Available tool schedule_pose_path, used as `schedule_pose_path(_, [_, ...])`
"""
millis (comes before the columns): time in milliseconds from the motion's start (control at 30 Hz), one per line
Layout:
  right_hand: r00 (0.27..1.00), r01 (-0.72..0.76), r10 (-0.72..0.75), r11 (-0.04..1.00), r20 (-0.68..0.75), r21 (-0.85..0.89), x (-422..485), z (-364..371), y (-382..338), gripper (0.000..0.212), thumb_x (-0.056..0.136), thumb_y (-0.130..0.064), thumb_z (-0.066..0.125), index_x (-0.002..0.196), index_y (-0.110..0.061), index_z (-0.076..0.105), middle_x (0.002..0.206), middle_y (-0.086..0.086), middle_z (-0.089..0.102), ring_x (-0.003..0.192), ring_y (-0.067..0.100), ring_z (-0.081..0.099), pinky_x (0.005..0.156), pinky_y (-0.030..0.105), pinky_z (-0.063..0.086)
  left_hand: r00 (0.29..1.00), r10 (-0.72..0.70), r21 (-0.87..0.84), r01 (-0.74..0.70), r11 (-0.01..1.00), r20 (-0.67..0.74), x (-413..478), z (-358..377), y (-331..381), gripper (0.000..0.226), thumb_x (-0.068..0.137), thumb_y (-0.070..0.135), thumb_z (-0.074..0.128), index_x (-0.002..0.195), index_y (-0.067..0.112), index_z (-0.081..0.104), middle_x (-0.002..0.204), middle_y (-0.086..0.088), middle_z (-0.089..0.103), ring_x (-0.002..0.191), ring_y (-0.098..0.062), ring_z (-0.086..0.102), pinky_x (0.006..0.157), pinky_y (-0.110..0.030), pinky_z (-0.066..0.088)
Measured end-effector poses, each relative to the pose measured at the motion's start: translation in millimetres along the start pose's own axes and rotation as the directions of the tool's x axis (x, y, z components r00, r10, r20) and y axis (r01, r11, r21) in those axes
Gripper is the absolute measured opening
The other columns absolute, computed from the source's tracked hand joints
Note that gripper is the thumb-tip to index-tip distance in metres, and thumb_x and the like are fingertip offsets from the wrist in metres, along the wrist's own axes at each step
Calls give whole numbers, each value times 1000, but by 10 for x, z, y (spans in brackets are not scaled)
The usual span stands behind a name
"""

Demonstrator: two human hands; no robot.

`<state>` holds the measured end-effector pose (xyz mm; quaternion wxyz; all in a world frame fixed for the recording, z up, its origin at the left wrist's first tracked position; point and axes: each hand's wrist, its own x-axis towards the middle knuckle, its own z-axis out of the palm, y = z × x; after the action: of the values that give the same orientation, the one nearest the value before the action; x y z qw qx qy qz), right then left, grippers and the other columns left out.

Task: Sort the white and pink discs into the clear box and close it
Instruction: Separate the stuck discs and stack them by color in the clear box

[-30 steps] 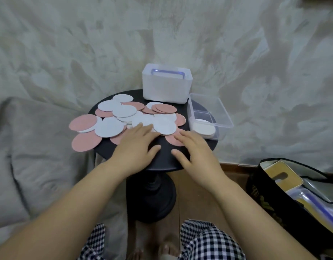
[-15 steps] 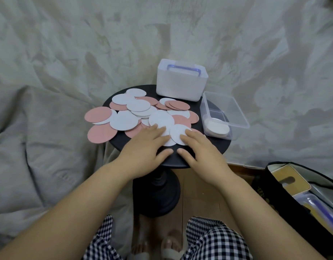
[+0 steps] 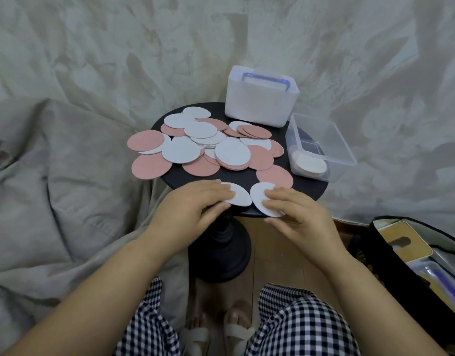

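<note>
Several white and pink discs [image 3: 231, 152] lie heaped on a small round black table [image 3: 308, 186]. At the table's near edge my left hand [image 3: 193, 206] pinches one white disc [image 3: 239, 197], fingers on top and thumb under it. Beside it my right hand [image 3: 295, 214] holds a second white disc [image 3: 259, 199] the same way, half off the table edge. The clear box [image 3: 324, 147] stands open at the table's right side with a few white discs stacked inside. A white lidded box with a blue handle [image 3: 261, 100] stands at the back.
Grey fabric [image 3: 67, 176] drapes to the left and covers the wall behind. A black bag [image 3: 390, 253] with items in it sits on the floor to the right. My checked trousers and sandalled feet are below the table's pedestal [image 3: 221, 253].
Both hands slid back from the pile to the table's near edge, each pulling a white disc along and taking hold of it. The view shifted left and closer.
</note>
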<state>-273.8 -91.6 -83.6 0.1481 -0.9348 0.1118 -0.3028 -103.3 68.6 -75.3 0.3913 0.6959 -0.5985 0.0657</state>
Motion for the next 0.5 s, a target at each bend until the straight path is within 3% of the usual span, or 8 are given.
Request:
schedule_pose_path(67, [999,-6,9,998,-40,59,-12,-32,-51,28,81,-34,60,99,-16,72,108,-7,68,109,7,59,96,28,46,987,-74,-67,65,996,-142,8,-53,49,33,87,34,51,105,16,71,104,13,68,101,5,57,87,-12,44])
schedule_pose_path(133, [990,-84,104,980,-99,182,27,-94,-143,18,83,-30,62,97,-22,70,99,-17,66,100,-3,60,87,15,46,943,-186,-148,150,978,-276,27,-80,112,24,88,26,57,104,16,71,97,27,62,91,19,55,80,-1,40])
schedule_pose_path(200, [960,-176,236,929,-153,326,88,-147,-216,13,84,-21,64,93,-31,66,91,-20,66,90,-4,61,79,9,44,894,-313,-270,230,935,-322,43,-71,158,20,89,20,59,105,20,71,94,32,60,88,20,56,79,-2,41])
schedule_pose_path(333, [868,-308,477,737,-139,602,220,-175,-378,5,79,-30,65,84,-33,65,82,-15,68,81,5,61,73,17,48,818,-548,-617,343,708,-175,93,-32,328,16,92,21,56,98,29,69,91,18,72,89,-1,67,79,-25,54])
schedule_pose_path(433, [836,-338,540,647,-98,683,286,-125,-465,5,78,-23,69,81,-25,64,75,-12,66,74,1,58,68,20,49,800,-599,-768,363,527,-33,107,28,494,19,92,13,53,92,25,67,82,15,73,82,-4,68,67,-18,55])
schedule_pose_path(500, [830,-350,552,632,-85,692,301,-89,-486,8,78,-21,70,79,-25,64,73,-13,65,71,0,57,64,19,47,807,-590,-781,383,493,23,89,72,547,17,91,13,56,92,24,69,84,10,74,84,-8,69,67,-19,55])
